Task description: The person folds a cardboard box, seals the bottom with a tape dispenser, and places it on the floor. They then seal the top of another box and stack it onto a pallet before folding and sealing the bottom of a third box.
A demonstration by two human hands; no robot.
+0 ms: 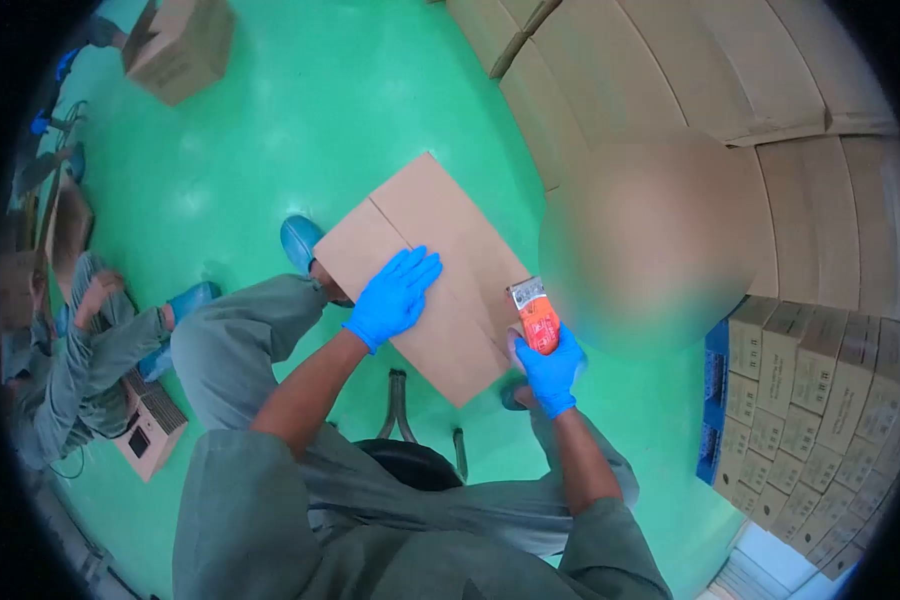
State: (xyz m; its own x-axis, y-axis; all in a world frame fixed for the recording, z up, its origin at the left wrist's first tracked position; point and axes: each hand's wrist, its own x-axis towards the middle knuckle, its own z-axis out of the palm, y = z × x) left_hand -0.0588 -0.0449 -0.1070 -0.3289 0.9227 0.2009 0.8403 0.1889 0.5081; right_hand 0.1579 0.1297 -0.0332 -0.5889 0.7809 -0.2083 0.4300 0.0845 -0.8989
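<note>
A brown cardboard box (440, 210) stands in front of my knees, its flaps meeting along a seam on top. My left hand (392, 295), in a blue glove, lies flat on that top with the fingers stretched out. At the box's right corner, my gloved right hand (552, 368) is wrapped around an orange tape dispenser (538, 322) with a silvery metal head. The dispenser's head points up and away from me, close to the box edge. My palm and fingers hide its lower part.
Large cartons (620, 70) are stacked at the upper right. Smaller printed boxes (800, 420) stand on a blue pallet (712, 395) at right. Another person (100, 340) sits at left near a carton (155, 425). An open carton (182, 50) stands upper left. A blurred patch hides part of the right side.
</note>
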